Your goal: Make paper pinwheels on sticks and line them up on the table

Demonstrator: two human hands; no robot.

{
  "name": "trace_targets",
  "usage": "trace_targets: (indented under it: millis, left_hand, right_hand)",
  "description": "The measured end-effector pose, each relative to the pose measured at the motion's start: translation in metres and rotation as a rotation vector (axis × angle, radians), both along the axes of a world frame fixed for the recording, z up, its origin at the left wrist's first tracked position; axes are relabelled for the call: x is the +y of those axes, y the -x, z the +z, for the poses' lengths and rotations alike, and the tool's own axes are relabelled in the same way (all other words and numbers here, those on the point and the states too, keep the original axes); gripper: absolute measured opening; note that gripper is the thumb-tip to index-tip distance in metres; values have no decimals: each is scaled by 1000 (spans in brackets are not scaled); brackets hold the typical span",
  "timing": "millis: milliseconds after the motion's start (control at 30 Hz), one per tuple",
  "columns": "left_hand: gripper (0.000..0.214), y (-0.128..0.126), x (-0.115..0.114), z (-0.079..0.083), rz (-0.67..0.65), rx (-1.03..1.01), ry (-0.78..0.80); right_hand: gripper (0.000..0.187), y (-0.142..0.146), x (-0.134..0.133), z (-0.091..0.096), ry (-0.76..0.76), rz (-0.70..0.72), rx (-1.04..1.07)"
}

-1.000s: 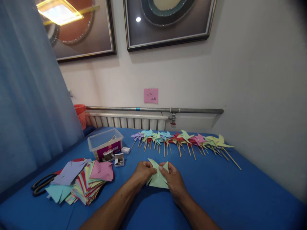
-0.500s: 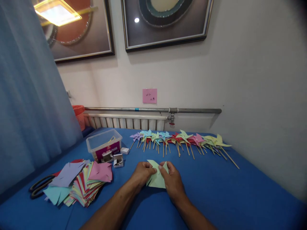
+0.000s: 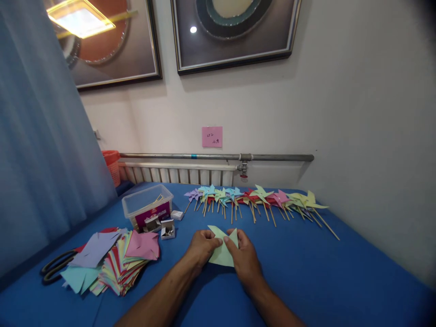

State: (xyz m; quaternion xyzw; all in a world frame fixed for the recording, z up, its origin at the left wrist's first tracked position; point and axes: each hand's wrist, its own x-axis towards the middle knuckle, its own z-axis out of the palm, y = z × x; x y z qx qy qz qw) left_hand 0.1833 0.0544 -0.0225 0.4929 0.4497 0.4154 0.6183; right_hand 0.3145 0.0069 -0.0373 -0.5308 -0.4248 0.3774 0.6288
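A pale green paper square with slit corners is held between my two hands above the blue table cover. My left hand pinches its left side, thumb lying on top. On the right side, my right hand grips a corner that stands bent upward, its thumb near the middle of the sheet. The fingertips beneath the paper are hidden. Beyond my hands lies a row of finished paper pinwheels on thin sticks, in several colours.
To the left lie a fanned stack of coloured paper, a purple sheet and black-handled scissors. Behind them stand a clear plastic tub with sticks and a small open box of metal pins. A blue curtain hangs at left.
Both hands keep their hold on the green paper. The sheet's lower edge has tilted up slightly; otherwise the view has shifted only a little.
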Motion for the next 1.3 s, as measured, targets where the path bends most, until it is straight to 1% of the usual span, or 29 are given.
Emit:
trace_targets:
  millis: [100, 300, 400, 567, 667, 767, 900, 1000, 1067, 1167, 1300]
  left_hand:
    - [35, 0, 0, 1, 20, -21, -14]
    - [30, 0, 2, -1, 26, -4, -15]
    - [27, 2, 3, 2, 35, -8, -8]
    - [26, 10, 6, 9, 68, -128, 56]
    - [26, 15, 9, 11, 93, -191, 80]
    - [27, 17, 11, 12, 83, -218, 84]
    - [27, 13, 9, 9, 72, -147, 59]
    - [28, 7, 7, 5, 104, -88, 4]
    - [26, 4, 6, 3, 92, -73, -20]
    - [22, 2, 4, 2, 40, -65, -24]
    - [20, 0, 3, 2, 54, -58, -2]
  right_hand:
    - [42, 0, 1, 1, 17, 53, 109]
    - [49, -1, 2, -1, 34, 71, 164]
    - [48, -2, 2, -1, 11, 114, 229]
    - [40, -1, -5, 10, -5, 225, 385]
    - [38, 0, -10, 17, -1, 303, 416]
    - [39, 2, -12, 19, -9, 345, 404]
    - [49, 3, -9, 12, 22, 328, 373]
    - [53, 3, -4, 5, 29, 279, 354]
    - [54, 2, -1, 1, 11, 257, 346]
    - [52, 2, 1, -2, -10, 237, 333]
    - [49, 1, 3, -4, -4, 209, 324]
